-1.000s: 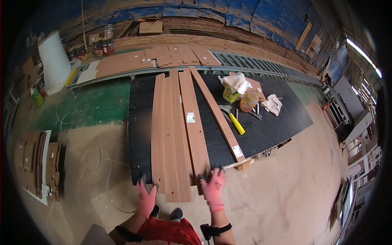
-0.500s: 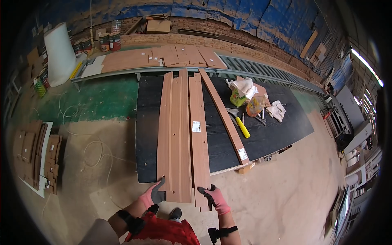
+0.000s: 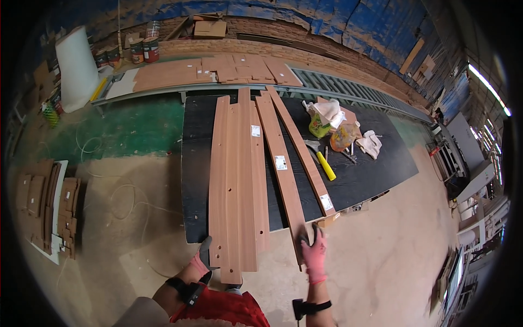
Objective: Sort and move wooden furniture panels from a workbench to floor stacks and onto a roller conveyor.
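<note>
Several long reddish-brown wooden boards lie lengthwise on a black table [image 3: 370, 174]. My left hand [image 3: 201, 262], in a pink and grey glove, grips the near end of the stacked wide boards [image 3: 235, 180] that overhang the table's front edge. My right hand [image 3: 314, 252], also gloved, rests on the near end of a narrower board [image 3: 280, 163] with a white label, which lies apart from the stack and slants to the right. One more narrow board [image 3: 305, 152] lies further right on the table.
A yellow-handled tool [image 3: 326, 164], bottles, rags and gloves [image 3: 371, 144] sit on the table's right part. A roller conveyor [image 3: 348, 90] and flat panels [image 3: 169, 73] run behind. Stacked small wood pieces [image 3: 46, 204] lie on the floor at left, with a white roll [image 3: 76, 68] and cans beyond.
The narrow labelled board has separated from the stack and moved right under my right hand. My left hand has shifted to the stack's left corner. My view has moved closer.
</note>
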A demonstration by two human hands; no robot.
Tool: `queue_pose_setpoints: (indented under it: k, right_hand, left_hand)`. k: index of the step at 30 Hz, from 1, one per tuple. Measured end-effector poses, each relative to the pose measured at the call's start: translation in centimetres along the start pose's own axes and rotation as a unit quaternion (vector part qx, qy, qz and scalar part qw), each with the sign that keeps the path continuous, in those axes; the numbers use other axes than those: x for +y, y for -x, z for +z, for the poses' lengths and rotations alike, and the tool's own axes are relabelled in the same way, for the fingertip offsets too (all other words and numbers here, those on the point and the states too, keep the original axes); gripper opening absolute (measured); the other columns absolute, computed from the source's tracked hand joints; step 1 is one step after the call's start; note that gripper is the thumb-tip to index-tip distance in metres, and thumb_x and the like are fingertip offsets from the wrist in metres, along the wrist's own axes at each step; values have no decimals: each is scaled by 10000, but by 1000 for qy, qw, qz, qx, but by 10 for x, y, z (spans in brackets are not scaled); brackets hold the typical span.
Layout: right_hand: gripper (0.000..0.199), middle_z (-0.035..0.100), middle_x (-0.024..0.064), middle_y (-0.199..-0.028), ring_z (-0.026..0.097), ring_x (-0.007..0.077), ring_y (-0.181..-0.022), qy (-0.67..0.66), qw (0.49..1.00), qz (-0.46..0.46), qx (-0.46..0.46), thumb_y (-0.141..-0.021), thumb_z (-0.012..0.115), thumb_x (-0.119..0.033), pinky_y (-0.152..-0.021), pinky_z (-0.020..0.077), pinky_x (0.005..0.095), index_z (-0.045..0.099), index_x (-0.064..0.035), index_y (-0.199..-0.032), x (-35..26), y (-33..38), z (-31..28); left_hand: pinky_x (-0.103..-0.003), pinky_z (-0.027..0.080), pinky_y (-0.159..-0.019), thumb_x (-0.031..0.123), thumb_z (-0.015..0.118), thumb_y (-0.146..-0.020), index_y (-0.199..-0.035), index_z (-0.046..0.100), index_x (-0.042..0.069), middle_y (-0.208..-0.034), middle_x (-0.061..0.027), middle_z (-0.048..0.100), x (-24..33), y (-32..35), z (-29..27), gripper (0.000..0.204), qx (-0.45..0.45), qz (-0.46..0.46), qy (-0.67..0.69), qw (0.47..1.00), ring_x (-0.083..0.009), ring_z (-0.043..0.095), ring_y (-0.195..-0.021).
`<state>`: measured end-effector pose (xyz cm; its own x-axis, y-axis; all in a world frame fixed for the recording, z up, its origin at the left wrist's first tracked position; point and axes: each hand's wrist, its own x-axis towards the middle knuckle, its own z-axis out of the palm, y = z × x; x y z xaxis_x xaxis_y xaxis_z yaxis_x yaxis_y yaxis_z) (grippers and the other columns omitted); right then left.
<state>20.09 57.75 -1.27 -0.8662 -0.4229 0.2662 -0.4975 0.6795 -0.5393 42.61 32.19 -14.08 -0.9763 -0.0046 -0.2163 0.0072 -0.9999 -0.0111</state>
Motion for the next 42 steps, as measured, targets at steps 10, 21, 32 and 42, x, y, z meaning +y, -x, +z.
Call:
queue_pose_setpoints:
  k: [10, 21, 32, 42]
  right_hand:
    - [796, 492, 271, -1232, 497, 447, -1127, -259, 908, 215, -250, -754, 755, -291, -935, 440, 466, 319, -27, -1366, -105, 101, 100]
    - [436, 629, 112, -1124, 587, 165, -1018, -213, 808, 58, -547, -917, 595, -197, -887, 474, 323, 489, 27, -1276, -99, 140, 111]
    - [697, 620, 79, -1045, 585, 139, -886, -634, 546, 386, -389, -912, 494, -583, -740, 495, 311, 506, 35, -1236, -125, 123, 179]
    - [703, 531, 150, -1289, 543, 273, -1167, -678, 492, 334, -432, -806, 670, -219, -1000, 436, 415, 342, 31, -1375, -146, 137, 197]
  left_hand:
    - [-318, 481, -943, 192, 563, -928, -1246, 541, -4, -1175, -97, 613, 6, 88, 40, 374, 98, 112, -562, 814, -195, 601, -1075]
    - [-325, 511, -881, 108, 569, -896, -1227, 555, -33, -1092, -101, 653, 41, 150, -22, 360, 112, -94, -184, 972, -189, 637, -986]
    - [-324, 505, -853, 67, 709, -755, -1282, 486, -9, -1108, -103, 622, 36, 181, 72, 577, 189, -119, -463, 858, -192, 615, -983]
    - [-331, 515, -740, 72, 722, -703, -1396, 345, 83, -1132, -72, 593, 25, 212, 139, 789, 255, -135, -582, 760, -186, 593, -939]
